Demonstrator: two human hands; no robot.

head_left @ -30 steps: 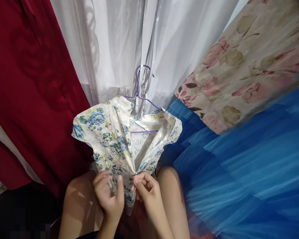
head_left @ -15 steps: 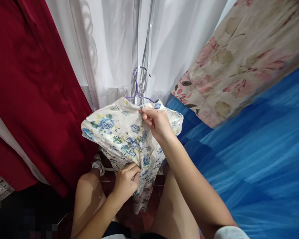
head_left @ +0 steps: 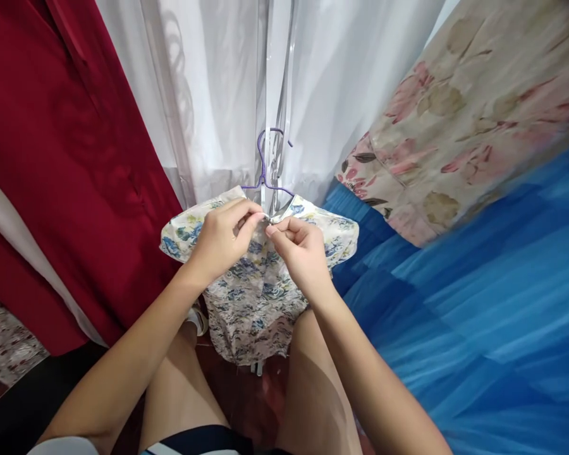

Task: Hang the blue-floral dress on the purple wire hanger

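Observation:
A white garment with blue and yellow flowers hangs on a purple hanger in front of me. At the middle of its neckline, my left hand pinches the fabric edge from the left. My right hand pinches the opposite edge, its thumb and finger close to the left fingertips. Something small and dark shows between the fingertips, too small to name. Below the hands the garment hangs loose between my knees.
White curtain fabric hangs behind the hanger. Red fabric drapes on the left. On the right are beige floral cloth and blue sheer fabric. A dark reddish floor lies below.
My left hand has risen from the lower middle of the garment to the neckline, beside my right hand. The garment's lower part has dropped and spread out.

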